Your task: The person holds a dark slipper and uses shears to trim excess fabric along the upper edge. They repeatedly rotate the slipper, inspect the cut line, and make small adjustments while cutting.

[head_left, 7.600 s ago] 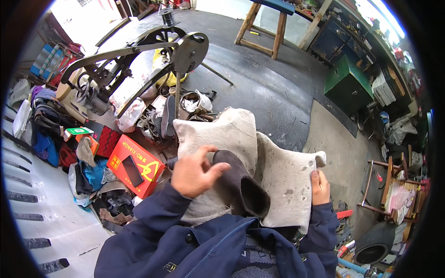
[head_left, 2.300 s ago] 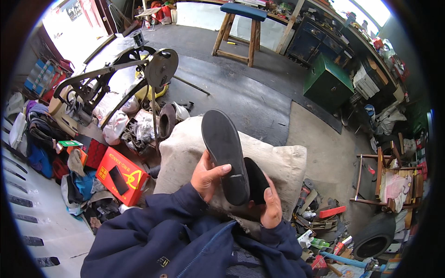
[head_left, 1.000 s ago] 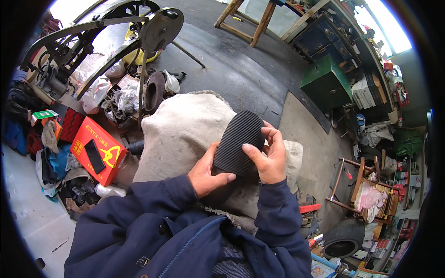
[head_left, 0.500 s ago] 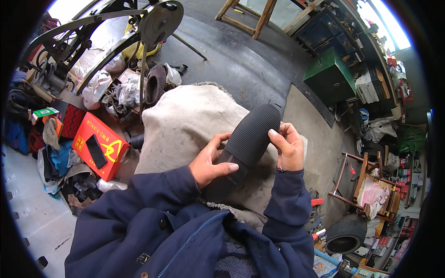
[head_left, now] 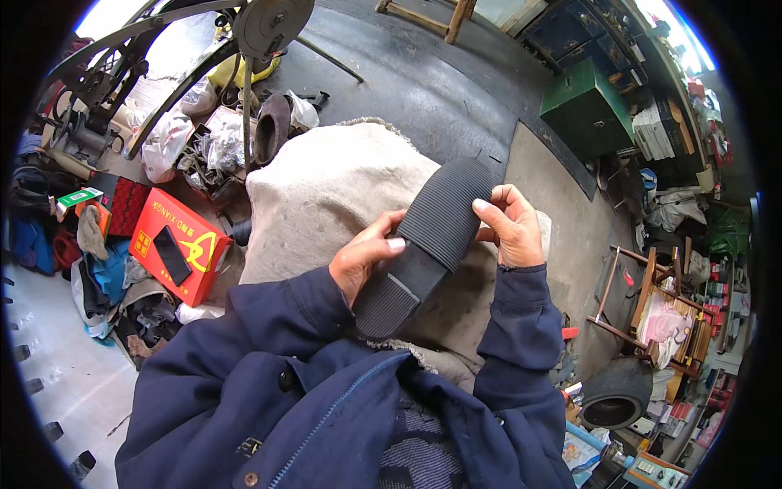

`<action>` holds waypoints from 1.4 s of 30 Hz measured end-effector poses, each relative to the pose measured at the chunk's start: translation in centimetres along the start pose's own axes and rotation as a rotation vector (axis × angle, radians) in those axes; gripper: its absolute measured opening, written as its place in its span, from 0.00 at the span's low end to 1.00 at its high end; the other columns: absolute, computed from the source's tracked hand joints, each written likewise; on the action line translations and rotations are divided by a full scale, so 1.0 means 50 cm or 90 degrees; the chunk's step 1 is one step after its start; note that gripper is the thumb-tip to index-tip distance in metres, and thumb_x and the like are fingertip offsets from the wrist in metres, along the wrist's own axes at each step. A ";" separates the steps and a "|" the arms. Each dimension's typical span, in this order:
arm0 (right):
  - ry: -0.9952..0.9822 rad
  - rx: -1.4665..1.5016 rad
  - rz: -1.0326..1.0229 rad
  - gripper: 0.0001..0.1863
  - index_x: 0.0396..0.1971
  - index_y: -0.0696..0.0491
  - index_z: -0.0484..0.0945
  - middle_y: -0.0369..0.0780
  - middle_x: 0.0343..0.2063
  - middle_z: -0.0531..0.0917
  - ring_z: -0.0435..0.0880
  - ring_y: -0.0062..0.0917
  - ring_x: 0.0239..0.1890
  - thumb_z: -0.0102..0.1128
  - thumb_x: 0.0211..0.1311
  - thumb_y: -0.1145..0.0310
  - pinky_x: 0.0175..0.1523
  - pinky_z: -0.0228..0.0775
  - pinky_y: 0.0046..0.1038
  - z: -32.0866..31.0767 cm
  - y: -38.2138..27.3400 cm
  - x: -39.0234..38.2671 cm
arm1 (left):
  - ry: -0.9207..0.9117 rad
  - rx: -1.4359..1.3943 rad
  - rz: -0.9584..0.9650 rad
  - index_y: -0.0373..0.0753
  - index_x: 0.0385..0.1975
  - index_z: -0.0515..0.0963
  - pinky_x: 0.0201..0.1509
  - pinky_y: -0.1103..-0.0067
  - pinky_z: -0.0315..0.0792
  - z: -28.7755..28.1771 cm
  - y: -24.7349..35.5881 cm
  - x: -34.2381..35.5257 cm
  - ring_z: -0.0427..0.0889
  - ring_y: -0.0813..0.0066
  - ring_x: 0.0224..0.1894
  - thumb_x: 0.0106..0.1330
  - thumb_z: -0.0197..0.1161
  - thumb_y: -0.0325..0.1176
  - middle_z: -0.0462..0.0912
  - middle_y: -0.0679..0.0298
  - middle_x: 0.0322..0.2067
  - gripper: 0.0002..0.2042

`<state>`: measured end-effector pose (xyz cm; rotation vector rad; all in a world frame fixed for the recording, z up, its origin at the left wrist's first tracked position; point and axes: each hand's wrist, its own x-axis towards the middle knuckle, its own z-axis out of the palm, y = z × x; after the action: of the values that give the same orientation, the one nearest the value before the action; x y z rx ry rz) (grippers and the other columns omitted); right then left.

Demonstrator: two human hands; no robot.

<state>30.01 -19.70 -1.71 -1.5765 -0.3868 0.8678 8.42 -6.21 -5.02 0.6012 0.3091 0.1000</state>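
Note:
A black shoe sole is held tilted above my lap, its ribbed forefoot at the far end and its heel close to my jacket. My left hand grips its left edge near the arch, thumb lying on the upper face. On the far right edge my right hand pinches the forefoot between thumb and fingers. Most fingertips are hidden beneath or behind the sole. Under it, a pale, stained cloth covers my lap.
At the left a red box carries a black phone. Beyond stands a black metal machine with a round wheel, near bags and scraps. To the right are a green box, a tyre and a wooden folding chair.
The sole's heel has come out from under my left hand, which now grips closer to the edge. My right hand has shifted slightly up and right along the forefoot. The view has moved slightly.

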 end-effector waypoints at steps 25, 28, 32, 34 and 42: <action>-0.029 0.027 -0.075 0.23 0.50 0.59 0.71 0.41 0.45 0.83 0.83 0.21 0.46 0.75 0.60 0.75 0.54 0.79 0.24 0.032 0.067 0.006 | 0.061 -0.057 -0.095 0.38 0.66 0.69 0.52 0.77 0.82 -0.008 -0.019 0.023 0.86 0.72 0.47 0.77 0.50 0.55 0.84 0.56 0.50 0.29; -0.027 0.044 -0.112 0.30 0.59 0.61 0.68 0.42 0.49 0.82 0.83 0.23 0.49 0.74 0.60 0.77 0.56 0.78 0.25 0.039 0.069 0.004 | 0.076 -0.076 -0.115 0.37 0.65 0.70 0.51 0.77 0.82 -0.006 -0.022 0.022 0.86 0.71 0.48 0.76 0.53 0.57 0.84 0.56 0.50 0.30; -0.044 0.048 -0.092 0.38 0.69 0.60 0.64 0.43 0.53 0.81 0.82 0.25 0.54 0.73 0.60 0.79 0.60 0.76 0.26 0.040 0.067 0.002 | 0.102 -0.050 -0.079 0.37 0.65 0.71 0.51 0.77 0.83 -0.004 -0.030 0.029 0.86 0.71 0.47 0.75 0.58 0.53 0.84 0.56 0.51 0.29; -0.052 0.038 -0.075 0.39 0.71 0.59 0.63 0.43 0.55 0.80 0.80 0.26 0.57 0.72 0.61 0.79 0.64 0.73 0.26 0.038 0.066 0.002 | 0.103 -0.055 -0.073 0.37 0.64 0.71 0.51 0.76 0.83 -0.003 -0.033 0.030 0.86 0.71 0.47 0.74 0.60 0.51 0.84 0.56 0.51 0.28; -0.073 0.044 -0.063 0.38 0.69 0.58 0.66 0.42 0.55 0.80 0.79 0.26 0.57 0.73 0.60 0.79 0.65 0.72 0.27 0.032 0.067 0.001 | 0.097 -0.056 -0.074 0.36 0.64 0.71 0.53 0.75 0.83 -0.007 -0.037 0.033 0.86 0.70 0.48 0.75 0.60 0.49 0.84 0.57 0.52 0.26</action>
<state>28.15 -19.23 -4.89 -1.4351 -0.5076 0.8880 9.90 -7.23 -6.75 0.4880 0.4843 0.0473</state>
